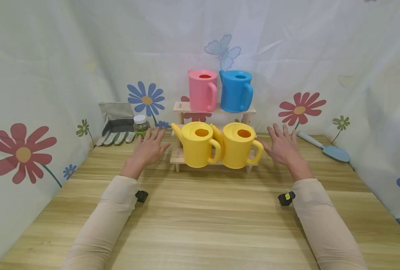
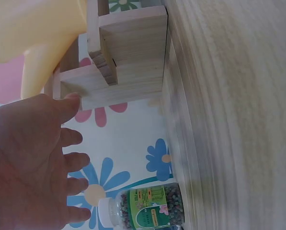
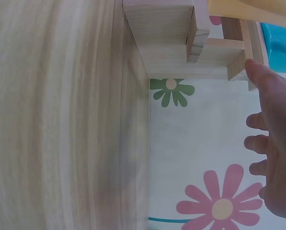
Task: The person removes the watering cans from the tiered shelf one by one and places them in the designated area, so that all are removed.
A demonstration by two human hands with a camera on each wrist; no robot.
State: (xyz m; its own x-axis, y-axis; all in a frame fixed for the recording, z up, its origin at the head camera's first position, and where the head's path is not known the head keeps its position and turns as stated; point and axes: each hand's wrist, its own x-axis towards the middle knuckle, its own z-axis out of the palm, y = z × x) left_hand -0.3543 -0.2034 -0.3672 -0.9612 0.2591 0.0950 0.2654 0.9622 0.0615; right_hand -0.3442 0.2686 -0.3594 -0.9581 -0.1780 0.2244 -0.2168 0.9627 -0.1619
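Both of the person's hands are empty and spread, one on each side of a small wooden stand (image 1: 178, 156) on the wood-grain surface (image 1: 213, 217). The left hand (image 1: 147, 149) has its fingers straight and slightly apart, the thumb pointing in toward the stand. The right hand (image 1: 283, 148) mirrors it, fingers fanned and thumb out. From the wrist views, I see both raised above the surface.

Between them, two yellow watering cans sit side by side on the lowest step: the left yellow can (image 1: 196, 150) and the right yellow can (image 1: 235, 150). Both stand upright, spouts to the left and handles to the right. The right one's spout overlaps the left one's handle, though I can't tell whether they touch. The right thumb is close to the right can's handle; whether it makes contact I can't say from here.

On the top step, a pink watering can (image 1: 200, 93) stands upright just beside a blue watering can (image 1: 232, 93), handles to the right as well.

Just beyond the left fingertips I notice a white-lidded jar (image 1: 140, 127) with a green label and dark granules inside, and beside it a pair of gloves (image 1: 119, 138). Over past the right hand lies a pale blue trowel (image 1: 335, 152). Flower-printed cloth (image 1: 173, 37) hangs behind everything.
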